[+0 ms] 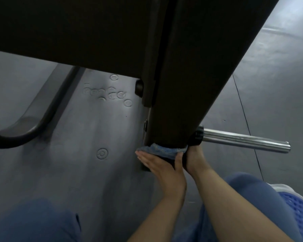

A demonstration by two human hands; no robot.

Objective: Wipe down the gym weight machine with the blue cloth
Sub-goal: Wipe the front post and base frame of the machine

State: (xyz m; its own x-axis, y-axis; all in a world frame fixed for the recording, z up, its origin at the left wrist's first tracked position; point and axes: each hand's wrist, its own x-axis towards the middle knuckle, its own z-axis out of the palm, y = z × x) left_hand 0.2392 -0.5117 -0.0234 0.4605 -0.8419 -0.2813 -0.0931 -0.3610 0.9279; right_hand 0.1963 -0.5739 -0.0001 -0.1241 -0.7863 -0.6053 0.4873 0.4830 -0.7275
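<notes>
A dark upright post of the weight machine (178,102) runs down the middle of the view to the floor. The blue cloth (162,150) is wrapped around the post's lower end. My left hand (160,165) presses the cloth against the post's front and left side with straight fingers, thumb up along the post. My right hand (194,157) reaches around the post's right side at the cloth's end. Its fingers curl out of sight behind the post, apparently holding the cloth there.
A chrome weight peg (243,140) sticks out to the right of the post, just above my right hand. A dark curved frame tube (42,119) lies on the grey rubber floor (94,172) at left. My knees and a blue basket (299,212) fill the bottom edge.
</notes>
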